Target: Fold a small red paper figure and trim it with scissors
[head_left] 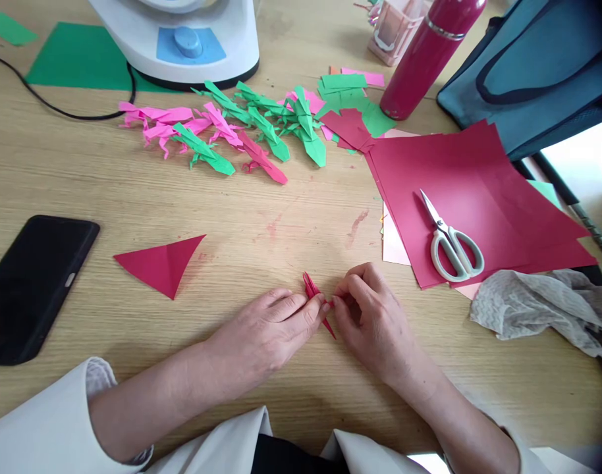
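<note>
Both my hands rest on the wooden table [58, 171] near its front edge and pinch a small, narrow folded piece of red paper [311, 288]. My left hand [271, 326] presses its fingertips on the paper's left side. My right hand [370, 316] pinches the other side with curled fingers. Most of the folded piece is hidden between the fingers. A red paper triangle [160, 264] lies flat to the left of my hands.
Several folded pink and green paper figures [222, 128] lie in a row at the back. Red paper sheets [473, 197] with white scissors [452, 240] lie right. A black phone [31, 283] lies left. A red bottle [427, 52], a white appliance [182, 39], a blue bag [533, 66] and a grey cloth [543, 309] stand around.
</note>
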Demonstrator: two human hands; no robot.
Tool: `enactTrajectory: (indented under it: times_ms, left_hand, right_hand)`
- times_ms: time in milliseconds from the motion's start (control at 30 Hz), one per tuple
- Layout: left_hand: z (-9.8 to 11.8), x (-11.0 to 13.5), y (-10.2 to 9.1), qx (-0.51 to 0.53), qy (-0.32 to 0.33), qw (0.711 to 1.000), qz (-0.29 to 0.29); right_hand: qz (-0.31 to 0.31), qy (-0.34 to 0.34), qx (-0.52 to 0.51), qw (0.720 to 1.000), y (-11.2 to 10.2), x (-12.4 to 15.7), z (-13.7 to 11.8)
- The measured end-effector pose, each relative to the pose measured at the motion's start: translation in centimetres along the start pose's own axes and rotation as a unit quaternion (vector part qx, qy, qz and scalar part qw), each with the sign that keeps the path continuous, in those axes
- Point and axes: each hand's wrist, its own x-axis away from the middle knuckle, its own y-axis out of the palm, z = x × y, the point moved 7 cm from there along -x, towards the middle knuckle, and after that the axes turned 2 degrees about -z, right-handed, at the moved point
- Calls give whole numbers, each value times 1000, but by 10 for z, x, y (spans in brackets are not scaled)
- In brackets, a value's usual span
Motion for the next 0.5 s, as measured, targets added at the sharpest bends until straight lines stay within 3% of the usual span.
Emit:
enactTrajectory:
  times_ms: [333,500]
  left_hand:
    - [3,-5,-4,-35,-18,999,19]
    - [6,-3,-1,-55,-15,998,2]
  right_hand:
    - [-12,4,23,1000,1,1,0]
    - [-3,-2,17,1000,-7,2,7]
